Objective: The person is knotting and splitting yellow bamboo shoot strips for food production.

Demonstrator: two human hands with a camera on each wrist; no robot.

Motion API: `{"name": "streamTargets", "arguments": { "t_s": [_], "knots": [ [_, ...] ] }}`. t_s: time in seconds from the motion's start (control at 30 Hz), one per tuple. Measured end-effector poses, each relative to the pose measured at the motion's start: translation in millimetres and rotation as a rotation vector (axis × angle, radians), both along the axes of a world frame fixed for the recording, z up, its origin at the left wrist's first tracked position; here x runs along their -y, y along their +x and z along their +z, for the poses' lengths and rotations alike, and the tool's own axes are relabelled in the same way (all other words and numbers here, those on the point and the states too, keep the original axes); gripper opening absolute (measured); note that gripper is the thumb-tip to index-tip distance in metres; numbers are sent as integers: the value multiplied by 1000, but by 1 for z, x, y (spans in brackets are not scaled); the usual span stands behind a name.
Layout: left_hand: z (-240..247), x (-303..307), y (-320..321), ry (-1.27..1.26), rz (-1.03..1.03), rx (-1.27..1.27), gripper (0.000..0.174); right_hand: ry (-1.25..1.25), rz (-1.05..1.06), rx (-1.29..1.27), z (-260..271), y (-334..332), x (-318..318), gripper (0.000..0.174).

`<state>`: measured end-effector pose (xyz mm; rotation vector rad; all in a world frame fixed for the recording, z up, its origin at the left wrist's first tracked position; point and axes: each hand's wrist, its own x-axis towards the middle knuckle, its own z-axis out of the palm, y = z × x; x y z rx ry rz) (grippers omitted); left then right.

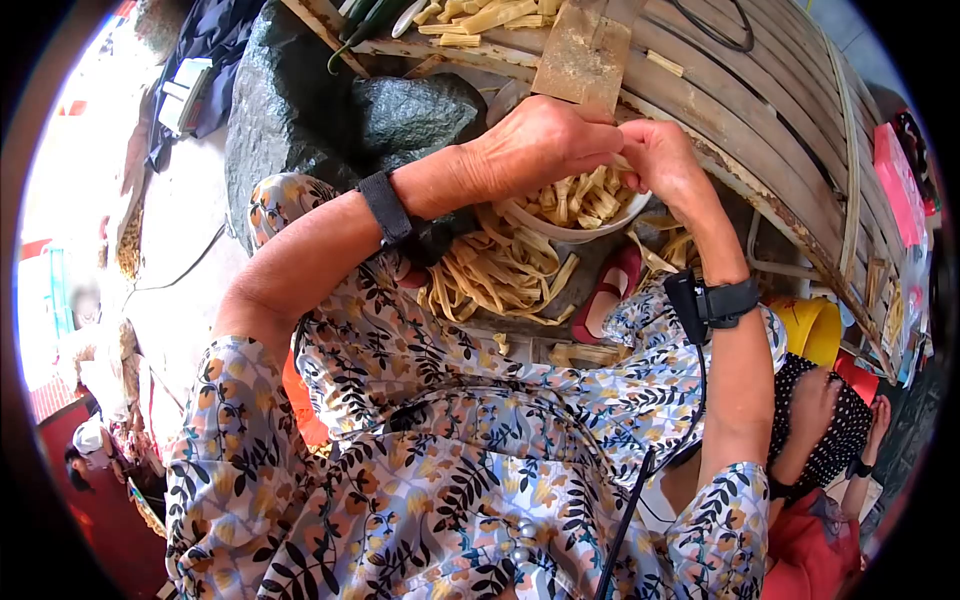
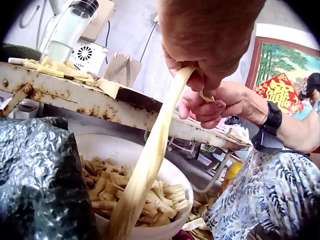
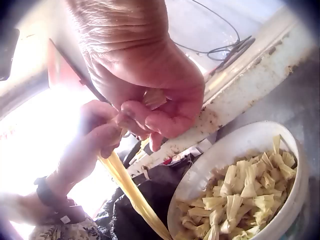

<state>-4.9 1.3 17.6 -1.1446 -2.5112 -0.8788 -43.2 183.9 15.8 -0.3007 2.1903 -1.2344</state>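
A long, flat, pale yellow strip (image 2: 155, 150) hangs down from my left hand (image 1: 550, 145), whose fingers and thumb pinch its upper end. My right hand (image 1: 665, 170) meets the left one fingertip to fingertip, with a bit of the strip showing between its curled fingers in the right wrist view. Both hands are over a white tub (image 3: 300, 185), close to the table edge. Short knotted yellow pieces (image 3: 240, 195) fill much of the tub. Long loose strips (image 1: 490, 275) lie in a heap beside it, below my left forearm.
A slatted table (image 1: 740, 90) with a rusty edge stands just beyond the hands, bearing a board (image 1: 580, 65) and cut yellow pieces (image 1: 490, 15). Black plastic bagging (image 1: 290, 110) bulges at left. A yellow bucket (image 1: 808, 325) and another person's arm (image 1: 812, 410) are at right.
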Motion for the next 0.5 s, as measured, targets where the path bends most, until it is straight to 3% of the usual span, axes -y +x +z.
{"name": "streamTargets", "arguments": {
  "t_s": [0.1,0.13,0.2,0.3,0.43,0.5],
  "knots": [
    [0,6,1,123,10,253,16,-148,35,145,-1,7,-2,14],
    [3,11,0,25,35,537,18,-149,85,213,3,9,-4,14],
    [-10,24,-2,202,-85,757,19,-149,188,348,16,14,-9,15],
    [0,22,2,498,-113,1030,20,-573,418,619,14,30,-1,28],
    [48,10,3,760,-116,1124,23,-748,355,258,59,35,8,40],
    [70,-3,-1,767,-25,889,24,-1036,401,157,71,25,3,48]
  ]
}}
